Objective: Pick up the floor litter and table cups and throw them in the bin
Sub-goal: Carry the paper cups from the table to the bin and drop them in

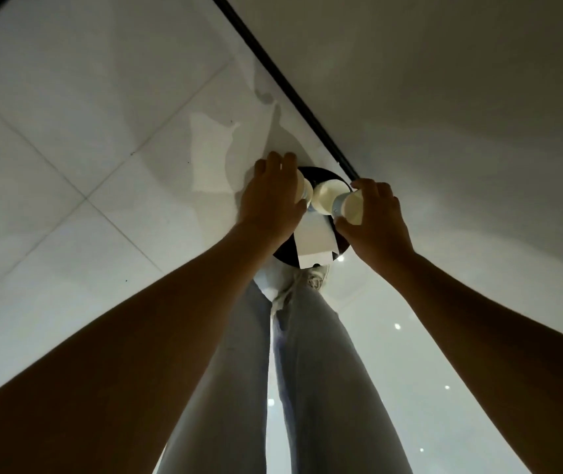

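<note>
Both my hands reach straight down over a round dark bin on the floor. My left hand grips a cream paper cup, mostly hidden by the fingers. My right hand grips a second cream paper cup, held on its side with its base toward the other cup. The two cups nearly touch above the bin's mouth. A white sheet of paper lies in the bin below them.
White floor tiles spread to the left. A black skirting strip runs along the pale wall on the right. My legs in light jeans and a shoe stand just before the bin.
</note>
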A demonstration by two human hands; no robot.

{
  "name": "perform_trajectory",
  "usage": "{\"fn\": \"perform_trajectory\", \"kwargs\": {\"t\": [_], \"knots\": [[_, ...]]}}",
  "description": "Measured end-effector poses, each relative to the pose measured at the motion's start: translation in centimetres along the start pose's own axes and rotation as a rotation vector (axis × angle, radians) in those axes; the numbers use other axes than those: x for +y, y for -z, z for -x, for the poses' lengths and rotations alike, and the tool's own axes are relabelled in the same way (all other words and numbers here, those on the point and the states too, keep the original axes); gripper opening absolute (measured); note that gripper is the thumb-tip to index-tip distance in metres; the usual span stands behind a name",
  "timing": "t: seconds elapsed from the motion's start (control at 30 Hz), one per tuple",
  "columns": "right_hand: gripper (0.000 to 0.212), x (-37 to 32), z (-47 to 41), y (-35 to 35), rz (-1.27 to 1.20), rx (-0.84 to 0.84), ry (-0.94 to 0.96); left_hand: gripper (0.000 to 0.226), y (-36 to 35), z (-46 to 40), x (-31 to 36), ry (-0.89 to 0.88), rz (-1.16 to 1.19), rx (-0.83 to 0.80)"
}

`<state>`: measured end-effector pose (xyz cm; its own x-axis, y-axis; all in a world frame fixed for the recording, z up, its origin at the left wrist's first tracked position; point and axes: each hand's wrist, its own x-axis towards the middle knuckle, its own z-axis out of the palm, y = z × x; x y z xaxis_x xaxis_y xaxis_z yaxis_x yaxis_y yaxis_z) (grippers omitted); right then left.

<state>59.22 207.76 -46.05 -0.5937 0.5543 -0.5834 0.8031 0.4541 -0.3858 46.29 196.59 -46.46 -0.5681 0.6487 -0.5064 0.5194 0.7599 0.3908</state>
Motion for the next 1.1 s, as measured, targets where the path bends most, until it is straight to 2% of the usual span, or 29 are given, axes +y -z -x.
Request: {"fn": "perform_trajectory", "kwargs": {"t": [0.23, 0.37, 0.47, 0.57, 0.8, 1.1], "knots": [[0.064, 4.0, -6.1, -6.3, 0.011, -0.005, 0.021, 0.062, -6.9, -4.7, -1.7, -0.099, -0.103, -0.067], [0.060, 5.5, -7.5, -8.9, 0.053, -0.102, 0.059, 0.067, -9.4, -5.7, -2.9, -0.069, -0.081, -0.174], [0.073, 6.1, -7.5, -10.2, 0.053, -0.126, 0.084, 0.070, -10.6, -6.1, -3.4, -0.078, -0.062, -0.239], [0.081, 6.1, -7.5, -10.8, 0.084, -0.096, 0.098, 0.072, -11.1, -6.2, -3.7, -0.111, -0.112, -0.239], [0.069, 5.6, -7.7, -11.6, 0.059, 0.023, 0.129, 0.072, -11.3, -5.4, -4.2, -0.081, -0.076, -0.206], [0.066, 5.7, -7.3, -13.1, 0.090, 0.073, 0.140, 0.073, -12.6, -3.9, -4.6, -0.072, -0.091, -0.139]]}}
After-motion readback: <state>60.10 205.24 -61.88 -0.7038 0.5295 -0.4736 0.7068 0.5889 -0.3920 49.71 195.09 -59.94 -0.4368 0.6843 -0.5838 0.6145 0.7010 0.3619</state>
